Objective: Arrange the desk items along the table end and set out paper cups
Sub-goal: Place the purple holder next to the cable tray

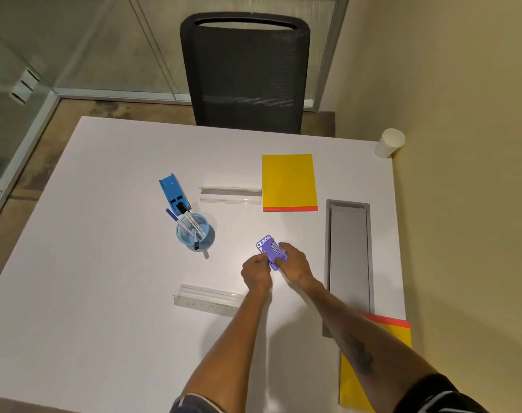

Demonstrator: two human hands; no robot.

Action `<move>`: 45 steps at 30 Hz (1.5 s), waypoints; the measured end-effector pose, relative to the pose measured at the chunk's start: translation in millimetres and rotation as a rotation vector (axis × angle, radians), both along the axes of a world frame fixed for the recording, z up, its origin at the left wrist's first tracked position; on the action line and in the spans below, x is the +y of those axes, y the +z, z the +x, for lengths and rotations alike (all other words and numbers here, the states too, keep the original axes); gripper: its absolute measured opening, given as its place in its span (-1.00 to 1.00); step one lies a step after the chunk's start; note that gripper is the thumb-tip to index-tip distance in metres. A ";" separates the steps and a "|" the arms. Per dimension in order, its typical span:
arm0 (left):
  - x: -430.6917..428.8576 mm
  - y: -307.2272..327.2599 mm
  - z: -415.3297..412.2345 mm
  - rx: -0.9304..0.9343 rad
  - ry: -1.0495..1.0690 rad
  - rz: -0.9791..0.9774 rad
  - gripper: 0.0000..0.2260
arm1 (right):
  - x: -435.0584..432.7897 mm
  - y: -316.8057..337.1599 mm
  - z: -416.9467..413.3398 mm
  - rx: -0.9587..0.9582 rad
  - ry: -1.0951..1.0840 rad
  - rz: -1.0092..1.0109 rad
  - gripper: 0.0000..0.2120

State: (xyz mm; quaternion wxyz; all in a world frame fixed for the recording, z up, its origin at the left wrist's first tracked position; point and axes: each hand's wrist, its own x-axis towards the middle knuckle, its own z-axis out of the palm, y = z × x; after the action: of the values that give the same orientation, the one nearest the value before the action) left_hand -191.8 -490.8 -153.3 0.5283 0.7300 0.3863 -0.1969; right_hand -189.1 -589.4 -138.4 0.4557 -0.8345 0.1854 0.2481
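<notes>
- head view: left hand (pixel 255 273) and right hand (pixel 295 262) both grip a purple gadget (pixel 268 249), fingers curled on its edges, just above mid-table (pixel 104 263).
- cup (pixel 390 143) stands upright at the far right corner.

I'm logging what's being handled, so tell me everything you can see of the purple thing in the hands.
The purple thing is small, flat, rectangular and looks plastic, with pale dots along its far end and two light strips down its face. It lies angled, on or just over the middle of the white table. The left hand pinches its near left edge; the right hand grips its right side. What it is I cannot tell.
</notes>
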 end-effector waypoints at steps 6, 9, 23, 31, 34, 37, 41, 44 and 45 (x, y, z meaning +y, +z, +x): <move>-20.5 8.6 -8.6 -0.064 -0.093 -0.043 -0.80 | -23.4 5.6 -14.7 -0.012 -0.140 0.043 -0.68; -38.3 12.9 -13.9 -0.070 -0.119 -0.083 -0.79 | -39.6 9.3 -23.9 -0.015 -0.226 0.052 -0.69; -147.6 13.5 -53.9 -0.114 -0.387 -0.286 -0.66 | -144.2 18.1 -84.8 -0.043 -0.519 -0.024 -0.66; -195.8 6.1 -81.7 -0.077 -0.547 -0.532 -0.66 | -191.5 8.9 -121.7 -0.070 -0.615 -0.096 -0.74; -206.6 4.2 -85.1 -0.039 -0.587 -0.584 -0.64 | -203.6 6.6 -126.8 -0.061 -0.617 -0.122 -0.80; -216.6 -1.3 -86.8 -0.005 -0.649 -0.583 -0.62 | -210.4 2.7 -128.2 -0.046 -0.629 -0.145 -0.79; -219.6 -4.3 -88.3 0.021 -0.686 -0.536 -0.59 | -211.9 -3.4 -128.1 -0.055 -0.649 -0.133 -0.83; -219.3 -9.3 -89.1 0.021 -0.707 -0.503 -0.61 | -212.0 -4.8 -129.2 -0.074 -0.654 -0.121 -0.79; -218.9 -10.1 -89.3 0.016 -0.710 -0.495 -0.62 | -212.1 -5.4 -129.9 -0.078 -0.649 -0.117 -0.78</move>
State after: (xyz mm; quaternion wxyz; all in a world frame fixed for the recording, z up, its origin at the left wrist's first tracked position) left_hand -281.1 -709.7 -163.3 0.5840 0.6675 0.0565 -0.4585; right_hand -319.0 -801.6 -143.8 0.4689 -0.7655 0.4381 0.0464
